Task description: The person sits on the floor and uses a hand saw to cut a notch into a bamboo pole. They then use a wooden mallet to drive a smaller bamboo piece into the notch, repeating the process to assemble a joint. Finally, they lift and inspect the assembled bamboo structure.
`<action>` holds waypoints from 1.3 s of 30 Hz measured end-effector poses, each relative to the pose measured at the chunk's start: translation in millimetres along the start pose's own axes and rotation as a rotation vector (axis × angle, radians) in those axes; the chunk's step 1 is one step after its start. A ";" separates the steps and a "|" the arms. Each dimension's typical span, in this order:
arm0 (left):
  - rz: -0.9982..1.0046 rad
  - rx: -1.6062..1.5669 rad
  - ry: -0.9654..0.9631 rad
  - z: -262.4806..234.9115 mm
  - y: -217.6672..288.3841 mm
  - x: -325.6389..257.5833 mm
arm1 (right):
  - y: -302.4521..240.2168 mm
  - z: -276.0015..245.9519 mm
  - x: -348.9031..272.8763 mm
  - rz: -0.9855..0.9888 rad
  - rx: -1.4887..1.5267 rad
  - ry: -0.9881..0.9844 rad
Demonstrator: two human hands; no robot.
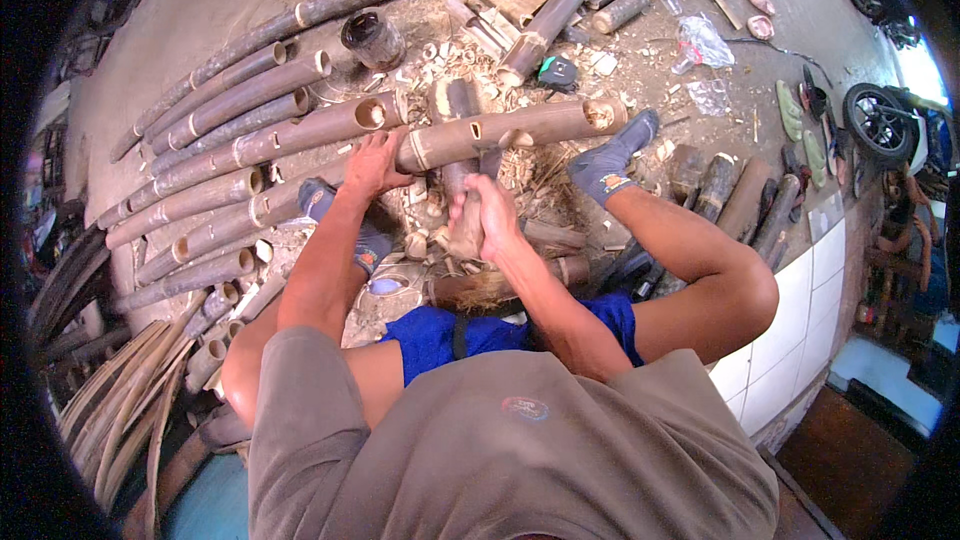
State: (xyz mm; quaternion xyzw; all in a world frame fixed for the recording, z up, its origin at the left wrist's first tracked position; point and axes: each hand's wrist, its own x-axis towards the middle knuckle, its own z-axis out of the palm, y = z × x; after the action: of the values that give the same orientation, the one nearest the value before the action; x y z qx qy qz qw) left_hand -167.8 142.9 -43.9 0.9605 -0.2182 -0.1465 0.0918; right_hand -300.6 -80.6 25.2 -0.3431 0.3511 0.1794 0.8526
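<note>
Bamboo pole [510, 127] lies across the middle of the frame, its long axis running left to right, with one open end toward the right by your sock-clad foot [608, 168]. Your left hand [375, 162] presses down on the pole's left part, fingers wrapped over it, so that hand is the nearer one. Your right hand [482, 215] sits just below the pole, its grip clamped on an upright wooden tool handle [462, 230]; the tool's working end is hidden. Stacked poles [210, 170] fill the left of the frame on the floor [230, 0], amid scattered chips.
</note>
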 end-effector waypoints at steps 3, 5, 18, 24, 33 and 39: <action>-0.140 0.148 -0.041 -5.0 -28.9 -23.8 | 9.7 -24.4 -29.3 -0.030 -0.537 -0.080; -0.149 0.146 -0.063 -9.5 -39.4 -32.0 | 30.1 -51.7 -32.0 -0.170 -1.058 -0.156; 0.083 -0.290 0.244 -53.9 82.1 38.3 | 70.2 -90.7 -5.0 -0.567 -1.905 -0.028; 0.273 -0.366 0.376 -158.4 150.1 67.1 | 80.7 -118.5 14.6 -0.512 -2.058 -0.007; 0.096 -0.085 0.153 -305.1 82.8 -33.1 | 56.3 -99.7 39.7 -0.437 -1.638 0.153; -0.393 -0.500 0.342 -328.1 -7.9 -164.5 | 39.7 -70.9 28.0 -0.326 -1.101 0.200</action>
State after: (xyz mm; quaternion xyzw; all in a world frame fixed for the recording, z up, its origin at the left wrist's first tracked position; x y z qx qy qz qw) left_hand -201.0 260.1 302.4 0.9426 0.0318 -0.0472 0.3291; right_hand -336.8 -101.4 -50.0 -0.8007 0.2277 0.1685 0.5279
